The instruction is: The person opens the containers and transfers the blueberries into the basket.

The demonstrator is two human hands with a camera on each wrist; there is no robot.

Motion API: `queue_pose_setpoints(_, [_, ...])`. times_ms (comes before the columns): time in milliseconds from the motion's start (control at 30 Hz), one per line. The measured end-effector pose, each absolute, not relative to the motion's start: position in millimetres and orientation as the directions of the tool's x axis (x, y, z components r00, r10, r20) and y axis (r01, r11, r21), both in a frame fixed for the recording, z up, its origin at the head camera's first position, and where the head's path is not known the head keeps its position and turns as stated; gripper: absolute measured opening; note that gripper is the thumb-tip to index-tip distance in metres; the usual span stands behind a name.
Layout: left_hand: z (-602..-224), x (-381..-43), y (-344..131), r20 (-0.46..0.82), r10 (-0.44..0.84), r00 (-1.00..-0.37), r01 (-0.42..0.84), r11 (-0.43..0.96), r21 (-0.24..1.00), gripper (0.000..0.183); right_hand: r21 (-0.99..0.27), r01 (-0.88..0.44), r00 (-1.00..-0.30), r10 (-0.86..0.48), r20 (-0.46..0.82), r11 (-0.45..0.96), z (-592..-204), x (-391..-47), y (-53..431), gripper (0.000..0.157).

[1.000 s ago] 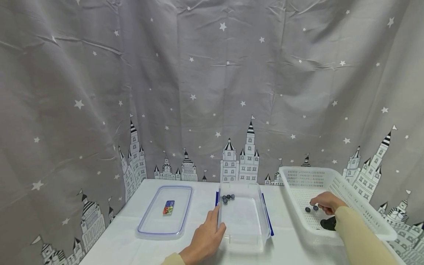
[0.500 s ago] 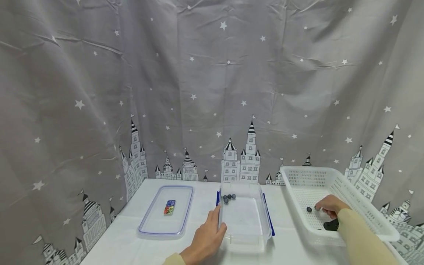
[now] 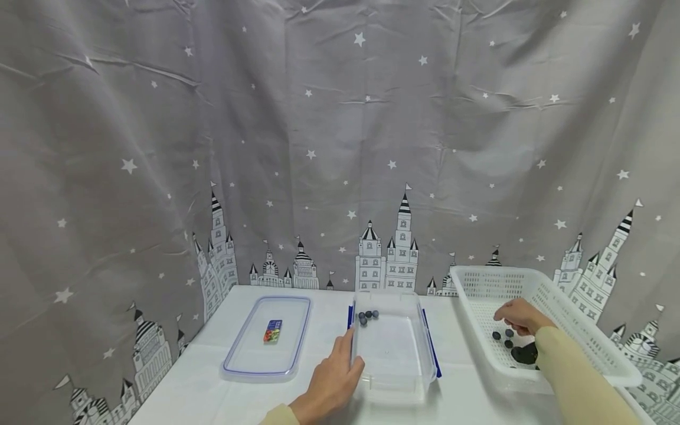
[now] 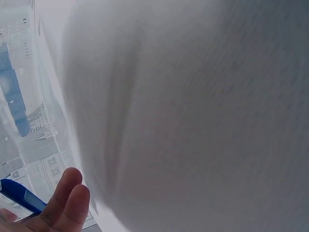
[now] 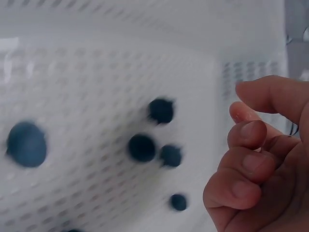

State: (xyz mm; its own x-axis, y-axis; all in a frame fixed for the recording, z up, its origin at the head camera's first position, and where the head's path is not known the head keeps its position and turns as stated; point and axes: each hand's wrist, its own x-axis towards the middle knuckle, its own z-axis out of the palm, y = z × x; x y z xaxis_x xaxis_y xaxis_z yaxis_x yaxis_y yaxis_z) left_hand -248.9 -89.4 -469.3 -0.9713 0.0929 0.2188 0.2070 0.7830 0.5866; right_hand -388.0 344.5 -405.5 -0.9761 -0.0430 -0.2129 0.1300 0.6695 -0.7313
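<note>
My left hand (image 3: 330, 373) touches the left wall of a clear plastic food container (image 3: 393, 348) with its fingers extended; several blueberries (image 3: 368, 315) lie in the container's far left corner. Beside a blue side latch (image 4: 21, 195), two of its fingertips show in the left wrist view. My right hand (image 3: 519, 315) hovers inside a white perforated basket (image 3: 489, 289), just beyond some blueberries (image 3: 508, 343) on its floor. In the right wrist view its thumb and index tips come close together and the other fingers curl toward the palm; the curled fingers hide whatever may be within. More blueberries (image 5: 142, 147) lie apart from it.
A clear lid (image 3: 268, 339) with a blue seal and a colourful label (image 3: 273, 332) lies left of the container on the white table (image 3: 212, 360). A grey curtain (image 3: 319, 130) with castles and stars hangs behind.
My right hand has dipped to the blueberries in the basket, then lifted slightly away to the far left, uncovering berries its fingers had hidden. My left hand has stayed at the container.
</note>
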Motion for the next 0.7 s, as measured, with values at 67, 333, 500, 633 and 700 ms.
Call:
queue_pose_setpoints(67, [-469.5, -249.1, -89.4, 0.222, 0.093, -0.971, 0.209, 0.785, 0.584, 0.066, -0.737, 0.086, -0.980, -0.076, -0.183, 0.670, -398.0, -390.0, 336.4, 0.023])
queue_pose_setpoints(333, [-471.0, -248.4, -89.5, 0.239, 0.104, -0.966, 0.229, 0.774, 0.590, 0.066, -0.750, -0.073, -0.974, -0.209, -0.088, 0.657, -367.9, -389.9, 292.3, 0.028])
queue_pose_setpoints(500, [-470.8, -248.4, -89.0, 0.236, 0.102, -0.966, 0.226, 0.774, 0.592, 0.066, -0.758, -0.128, -0.967, -0.250, -0.048, 0.639, -356.4, -393.3, 264.6, 0.028])
queue_pose_setpoints(633, [-470.6, -249.3, -89.4, 0.230, 0.096, -0.968, 0.217, 0.780, 0.587, 0.066, -0.766, -0.162, -0.959, -0.283, -0.027, 0.622, -350.0, -396.3, 244.4, 0.030])
queue_pose_setpoints(700, [-470.4, -250.1, -89.7, 0.234, 0.092, -0.968, 0.215, 0.784, 0.582, 0.066, -0.767, -0.172, -0.958, -0.287, -0.017, 0.618, -348.5, -397.1, 234.0, 0.029])
